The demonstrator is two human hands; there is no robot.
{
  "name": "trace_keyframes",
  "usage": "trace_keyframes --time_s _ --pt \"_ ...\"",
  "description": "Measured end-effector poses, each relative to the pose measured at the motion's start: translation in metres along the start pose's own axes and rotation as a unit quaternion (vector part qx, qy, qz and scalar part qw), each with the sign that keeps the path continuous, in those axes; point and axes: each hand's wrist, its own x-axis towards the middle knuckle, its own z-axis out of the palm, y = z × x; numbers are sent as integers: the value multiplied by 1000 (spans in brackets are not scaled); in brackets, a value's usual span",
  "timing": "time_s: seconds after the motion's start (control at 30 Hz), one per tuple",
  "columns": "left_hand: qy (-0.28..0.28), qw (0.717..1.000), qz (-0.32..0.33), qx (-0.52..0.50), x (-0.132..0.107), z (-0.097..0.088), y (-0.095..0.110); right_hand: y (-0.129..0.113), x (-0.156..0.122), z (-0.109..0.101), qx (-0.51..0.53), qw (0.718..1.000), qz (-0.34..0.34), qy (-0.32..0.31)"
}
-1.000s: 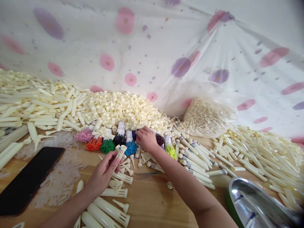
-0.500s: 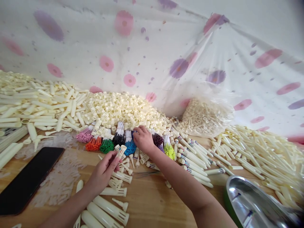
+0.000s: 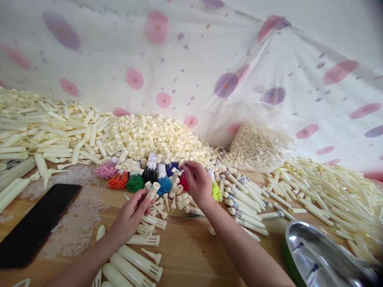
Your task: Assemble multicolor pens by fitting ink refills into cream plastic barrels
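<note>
My left hand [image 3: 131, 211] is closed around a cream slotted pen sleeve [image 3: 153, 191], its open end tilted up. My right hand [image 3: 197, 181], fingertips pinched, hovers over the row of refill bundles; a small dark blue tip shows at the fingers, apparently a pen refill, mostly hidden. Left of that hand are a blue bundle [image 3: 169, 169], a light blue bundle [image 3: 164, 184] and a red bundle [image 3: 183, 182]. Farther left stand black [image 3: 151, 171], green [image 3: 134, 182], orange [image 3: 118, 179] and pink [image 3: 106, 169] bundles. A yellow bundle [image 3: 216, 191] is to the right.
Behind the bundles rises a heap of cream sleeves [image 3: 155, 133]. Long pen barrels [image 3: 131, 263] lie in front. A phone [image 3: 38, 225] lies at left over small clear pieces. Filled pens [image 3: 243, 205], a plastic bag of parts [image 3: 260, 147] and a metal dish [image 3: 317, 247] are at right.
My right hand has moved right, away from the blue bundle, and its fingers have lifted. The red bundle has come into view. My left hand keeps hold of the sleeve, nearly still.
</note>
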Motion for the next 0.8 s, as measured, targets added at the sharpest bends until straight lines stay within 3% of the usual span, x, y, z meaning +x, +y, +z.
trace_keyframes --time_s 0.07,0.17,0.3,0.47,0.67,0.8 --pt "-15 1000 6 10 -1 1 -1 -13 0 -8 112 985 110 75" --pt "-45 999 4 25 -3 3 -5 -29 -4 -18 206 957 172 110" --pt "-67 996 0 63 -6 3 -9 -40 -13 -23 208 955 168 130" --pt "-43 989 30 139 -8 2 -11 -40 -16 -18 176 959 168 146" --pt "-42 987 46 150 -7 3 -9 -44 -19 -14 182 960 148 151" --pt "-41 986 51 152 -8 2 -8 -44 -24 -9 198 957 170 127"
